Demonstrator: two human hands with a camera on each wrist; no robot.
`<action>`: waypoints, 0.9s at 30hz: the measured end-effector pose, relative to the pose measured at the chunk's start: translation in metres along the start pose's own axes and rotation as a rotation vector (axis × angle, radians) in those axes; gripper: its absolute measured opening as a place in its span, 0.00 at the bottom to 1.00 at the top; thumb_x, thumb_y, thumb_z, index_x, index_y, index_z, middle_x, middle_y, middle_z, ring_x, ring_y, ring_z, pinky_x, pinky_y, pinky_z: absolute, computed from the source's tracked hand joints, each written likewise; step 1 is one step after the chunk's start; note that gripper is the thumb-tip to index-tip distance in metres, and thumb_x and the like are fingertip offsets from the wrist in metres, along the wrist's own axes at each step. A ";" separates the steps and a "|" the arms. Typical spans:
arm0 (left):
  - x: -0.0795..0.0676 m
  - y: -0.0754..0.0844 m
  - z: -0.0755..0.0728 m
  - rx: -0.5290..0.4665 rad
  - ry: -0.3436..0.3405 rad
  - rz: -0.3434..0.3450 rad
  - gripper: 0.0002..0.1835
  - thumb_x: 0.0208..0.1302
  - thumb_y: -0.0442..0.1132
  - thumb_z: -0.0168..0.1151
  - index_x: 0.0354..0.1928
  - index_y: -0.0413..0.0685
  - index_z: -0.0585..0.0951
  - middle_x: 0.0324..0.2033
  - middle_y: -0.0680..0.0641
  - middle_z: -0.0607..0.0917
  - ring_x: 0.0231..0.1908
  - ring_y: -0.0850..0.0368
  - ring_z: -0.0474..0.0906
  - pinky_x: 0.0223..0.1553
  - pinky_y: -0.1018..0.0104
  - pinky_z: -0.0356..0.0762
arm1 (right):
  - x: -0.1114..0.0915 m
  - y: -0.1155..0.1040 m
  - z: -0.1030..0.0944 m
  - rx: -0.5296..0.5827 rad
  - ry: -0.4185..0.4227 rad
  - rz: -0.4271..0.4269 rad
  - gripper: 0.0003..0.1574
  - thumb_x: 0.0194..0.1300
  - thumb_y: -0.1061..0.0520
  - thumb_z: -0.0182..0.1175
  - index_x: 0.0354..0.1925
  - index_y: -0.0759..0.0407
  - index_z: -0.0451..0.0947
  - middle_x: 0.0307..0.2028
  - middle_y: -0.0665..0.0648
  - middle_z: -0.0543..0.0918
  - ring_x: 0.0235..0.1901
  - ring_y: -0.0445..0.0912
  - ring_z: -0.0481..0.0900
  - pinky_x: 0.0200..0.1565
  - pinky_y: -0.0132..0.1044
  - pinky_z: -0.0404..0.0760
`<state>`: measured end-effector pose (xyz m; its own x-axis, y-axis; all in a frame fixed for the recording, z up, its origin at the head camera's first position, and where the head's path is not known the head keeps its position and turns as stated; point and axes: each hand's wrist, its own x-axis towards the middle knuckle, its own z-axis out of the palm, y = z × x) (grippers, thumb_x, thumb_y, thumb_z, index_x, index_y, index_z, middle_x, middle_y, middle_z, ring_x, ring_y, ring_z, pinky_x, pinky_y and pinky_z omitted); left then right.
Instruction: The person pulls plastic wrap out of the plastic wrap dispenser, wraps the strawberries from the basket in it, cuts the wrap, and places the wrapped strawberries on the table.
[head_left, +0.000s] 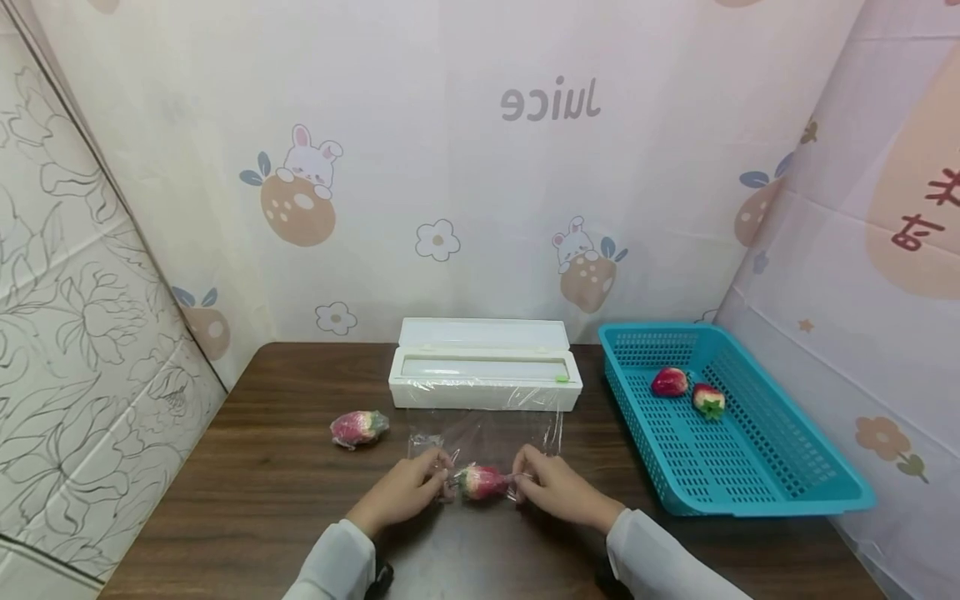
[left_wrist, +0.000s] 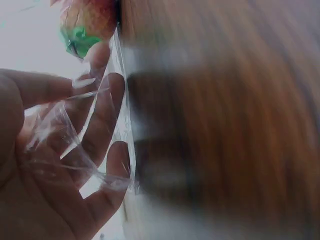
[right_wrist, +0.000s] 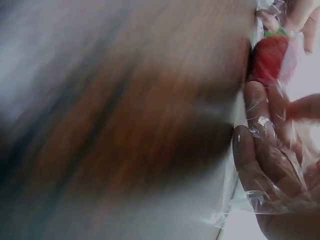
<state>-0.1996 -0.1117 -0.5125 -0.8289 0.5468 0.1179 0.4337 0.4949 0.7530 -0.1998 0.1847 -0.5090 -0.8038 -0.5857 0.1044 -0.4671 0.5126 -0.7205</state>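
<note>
A red strawberry (head_left: pixel 483 482) with a pale top and green leaves lies in clear plastic wrap (head_left: pixel 487 429) on the table. The sheet of wrap runs back to a white dispenser box (head_left: pixel 485 392) with its lid raised. At the strawberry's leafy end my left hand (head_left: pixel 408 487) pinches the film between thumb and fingers; in the left wrist view loose film (left_wrist: pixel 65 125) crosses the palm. My right hand (head_left: pixel 562 487) grips the film at the pointed end, and wrinkled wrap (right_wrist: pixel 265 125) covers its fingers in the right wrist view.
Left of the box, a wrapped strawberry (head_left: pixel 360 428) lies on the brown wooden table (head_left: pixel 247 483). On the right stands a blue basket (head_left: pixel 757 467) holding two strawberries (head_left: pixel 670 382). A printed curtain (head_left: pixel 495 183) closes off the back.
</note>
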 end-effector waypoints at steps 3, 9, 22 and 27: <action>0.003 0.000 0.002 0.002 0.035 -0.037 0.05 0.76 0.35 0.52 0.47 0.53 0.74 0.27 0.59 0.86 0.28 0.63 0.81 0.34 0.59 0.77 | 0.005 0.000 0.004 0.006 0.056 -0.021 0.05 0.74 0.65 0.53 0.42 0.56 0.68 0.24 0.48 0.82 0.23 0.39 0.81 0.28 0.33 0.80; 0.012 0.000 0.006 0.052 0.118 -0.073 0.11 0.76 0.33 0.51 0.41 0.57 0.80 0.25 0.59 0.82 0.25 0.66 0.77 0.30 0.63 0.75 | 0.016 0.002 0.011 -0.032 0.123 0.005 0.10 0.77 0.65 0.50 0.40 0.53 0.74 0.25 0.50 0.79 0.20 0.39 0.79 0.25 0.32 0.81; 0.022 -0.003 0.000 0.150 0.051 -0.097 0.16 0.67 0.42 0.61 0.54 0.48 0.84 0.34 0.55 0.85 0.33 0.62 0.78 0.37 0.59 0.78 | 0.026 -0.002 0.005 -0.177 0.007 0.090 0.27 0.63 0.47 0.70 0.54 0.61 0.79 0.40 0.48 0.77 0.36 0.41 0.73 0.38 0.38 0.77; 0.029 -0.007 -0.004 0.167 -0.035 -0.048 0.24 0.55 0.41 0.75 0.54 0.44 0.82 0.33 0.55 0.83 0.32 0.62 0.78 0.35 0.62 0.78 | 0.030 -0.001 0.002 -0.217 -0.015 0.096 0.23 0.62 0.52 0.71 0.51 0.62 0.79 0.36 0.48 0.75 0.34 0.41 0.71 0.36 0.37 0.75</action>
<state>-0.2280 -0.1020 -0.5118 -0.8386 0.5415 0.0592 0.4486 0.6250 0.6389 -0.2226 0.1655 -0.5061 -0.8433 -0.5365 0.0314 -0.4588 0.6882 -0.5620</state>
